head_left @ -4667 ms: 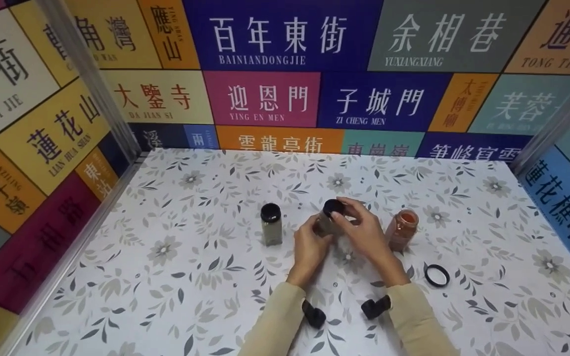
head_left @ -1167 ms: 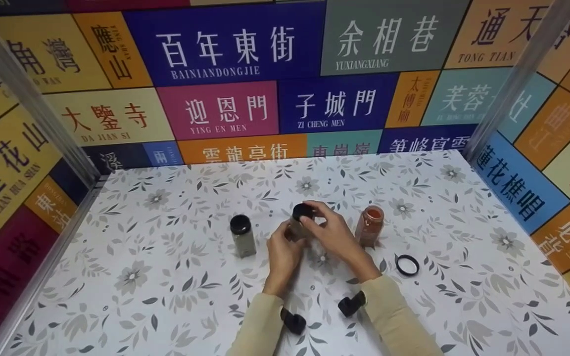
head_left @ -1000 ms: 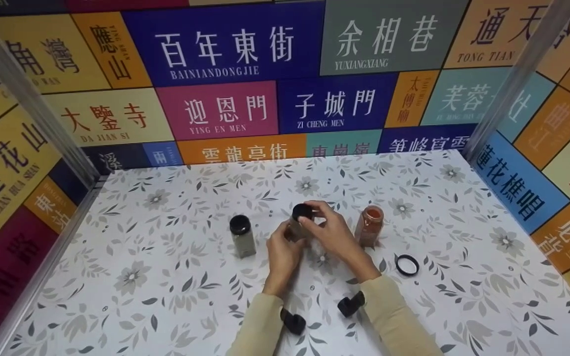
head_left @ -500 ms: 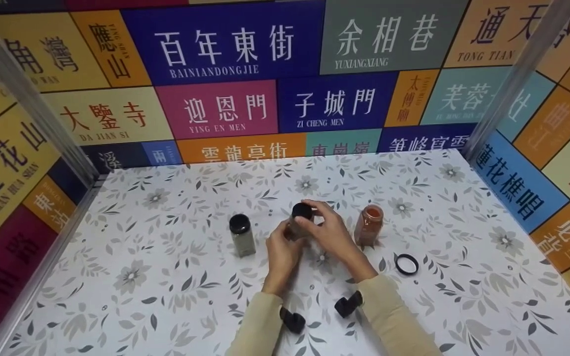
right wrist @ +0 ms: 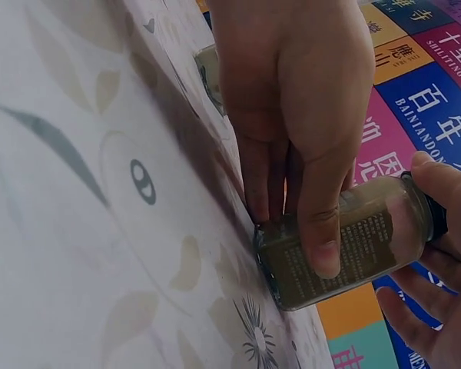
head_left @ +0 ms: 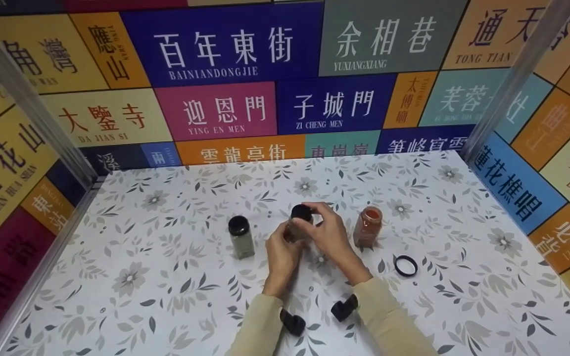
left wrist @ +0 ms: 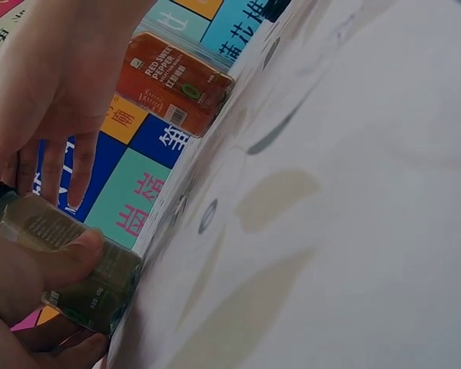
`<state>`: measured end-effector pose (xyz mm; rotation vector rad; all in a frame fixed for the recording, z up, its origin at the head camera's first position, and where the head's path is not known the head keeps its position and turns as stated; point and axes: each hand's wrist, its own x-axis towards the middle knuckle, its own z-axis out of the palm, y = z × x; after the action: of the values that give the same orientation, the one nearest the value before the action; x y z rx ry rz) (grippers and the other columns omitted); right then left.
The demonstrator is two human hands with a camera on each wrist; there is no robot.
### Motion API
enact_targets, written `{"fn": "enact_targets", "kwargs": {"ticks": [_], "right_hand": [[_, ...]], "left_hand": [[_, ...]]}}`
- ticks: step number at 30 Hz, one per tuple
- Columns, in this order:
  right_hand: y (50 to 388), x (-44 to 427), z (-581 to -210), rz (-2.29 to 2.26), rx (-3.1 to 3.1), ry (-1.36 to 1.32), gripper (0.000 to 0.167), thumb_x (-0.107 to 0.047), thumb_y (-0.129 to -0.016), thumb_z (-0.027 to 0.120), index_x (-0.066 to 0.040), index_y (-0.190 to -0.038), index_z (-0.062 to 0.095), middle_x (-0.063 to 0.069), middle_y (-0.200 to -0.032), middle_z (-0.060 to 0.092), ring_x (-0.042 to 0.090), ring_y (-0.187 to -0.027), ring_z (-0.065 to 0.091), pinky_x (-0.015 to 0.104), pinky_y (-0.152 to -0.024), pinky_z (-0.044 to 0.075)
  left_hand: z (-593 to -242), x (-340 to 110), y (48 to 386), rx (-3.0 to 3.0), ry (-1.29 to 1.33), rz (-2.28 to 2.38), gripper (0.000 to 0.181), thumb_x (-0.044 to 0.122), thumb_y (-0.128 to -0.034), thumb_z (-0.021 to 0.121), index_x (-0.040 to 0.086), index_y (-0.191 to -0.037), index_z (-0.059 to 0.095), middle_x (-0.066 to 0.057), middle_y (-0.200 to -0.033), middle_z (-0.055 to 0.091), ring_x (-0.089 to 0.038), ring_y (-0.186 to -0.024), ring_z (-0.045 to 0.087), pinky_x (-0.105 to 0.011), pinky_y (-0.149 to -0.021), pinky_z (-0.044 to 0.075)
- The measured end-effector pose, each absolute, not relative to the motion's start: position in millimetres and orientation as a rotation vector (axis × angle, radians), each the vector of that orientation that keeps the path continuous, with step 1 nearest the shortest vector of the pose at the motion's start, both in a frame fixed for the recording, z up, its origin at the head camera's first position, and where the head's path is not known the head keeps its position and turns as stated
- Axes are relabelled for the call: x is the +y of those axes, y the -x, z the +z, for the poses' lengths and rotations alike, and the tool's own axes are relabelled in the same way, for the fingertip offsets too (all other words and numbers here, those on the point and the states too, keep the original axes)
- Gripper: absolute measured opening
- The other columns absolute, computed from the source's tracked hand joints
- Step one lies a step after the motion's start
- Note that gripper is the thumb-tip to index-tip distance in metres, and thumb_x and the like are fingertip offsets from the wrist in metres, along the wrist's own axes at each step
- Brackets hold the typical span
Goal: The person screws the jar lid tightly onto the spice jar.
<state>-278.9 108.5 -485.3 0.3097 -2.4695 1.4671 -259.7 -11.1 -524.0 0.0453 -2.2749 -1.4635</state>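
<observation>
My left hand grips the body of a square glass spice jar filled with grey-brown powder. The jar stands upright on the table, its printed label partly behind my thumb in the left wrist view. From above, my right hand holds the jar's black cap between thumb and fingers. An uncapped jar of red sweet pepper powder stands to the right of my hands. A second jar with a black cap, holding greenish-grey powder, stands upright to their left.
A black ring-like round piece with a white middle lies flat at the right, nearer me than the red jar. The white table has a leaf and flower print. Panels with Chinese lettering wall in its back and sides.
The head view has swung to the right and then steadied. My right wrist has turned slightly, its forearm shifting left, while both hands keep hold of the same jar and cap.
</observation>
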Motion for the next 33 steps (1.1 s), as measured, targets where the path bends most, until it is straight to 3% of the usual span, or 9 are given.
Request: {"fn": "enact_targets", "kwargs": {"ticks": [7,20,26,30,33], "right_hand": [[276,106,-485,1.392,-2.481,-0.248,0.048,-0.041,-0.085,0.078,-0.016,-0.125,0.067,0.008,-0.122,0.069,0.025,-0.113,0.065,0.039,-0.083,0.054],[274,104,-479,1.525,-2.498,-0.231,0.050,-0.034,-0.087,0.078,-0.011,-0.130,0.064,0.012,-0.131,0.065,0.031,-0.116,0.064,0.047,-0.094,0.055],[271,106,-471,1.471,-2.561,-0.249,0.062,-0.035,-0.087,0.078,-0.010,-0.140,0.057,0.013,-0.136,0.063,0.031,-0.123,0.061,0.047,-0.096,0.054],[268,111,-463,1.510,-2.554,-0.252,0.064,-0.033,-0.089,0.077,-0.009,-0.143,0.053,0.013,-0.140,0.061,0.031,-0.128,0.058,0.047,-0.097,0.054],[265,115,-455,1.494,-2.539,-0.284,0.058,-0.030,-0.090,0.075,-0.008,-0.140,0.056,0.013,-0.141,0.060,0.031,-0.130,0.057,0.050,-0.097,0.054]], "left_hand": [[-525,-10,259,-2.260,-0.045,-1.464,0.042,-0.012,-0.0665,0.073,0.000,-0.107,0.071,-0.014,-0.084,0.073,-0.023,-0.074,0.067,-0.028,-0.066,0.052],[-522,-9,257,-2.292,-0.053,-1.386,0.038,-0.005,-0.0677,0.074,0.001,-0.105,0.068,-0.012,-0.077,0.068,-0.021,-0.068,0.061,-0.032,-0.063,0.050],[-514,-11,252,-2.387,-0.057,-1.417,0.065,0.009,-0.0715,0.084,-0.004,-0.129,0.057,-0.020,-0.100,0.072,-0.033,-0.092,0.069,-0.047,-0.084,0.055],[-507,-13,247,-2.436,-0.071,-1.463,0.085,0.016,-0.0714,0.089,-0.007,-0.142,0.046,-0.027,-0.124,0.065,-0.040,-0.116,0.063,-0.052,-0.101,0.050],[-501,-15,243,-2.435,-0.068,-1.466,0.087,0.014,-0.0722,0.088,-0.005,-0.144,0.043,-0.028,-0.132,0.059,-0.042,-0.123,0.058,-0.053,-0.105,0.047]]}}
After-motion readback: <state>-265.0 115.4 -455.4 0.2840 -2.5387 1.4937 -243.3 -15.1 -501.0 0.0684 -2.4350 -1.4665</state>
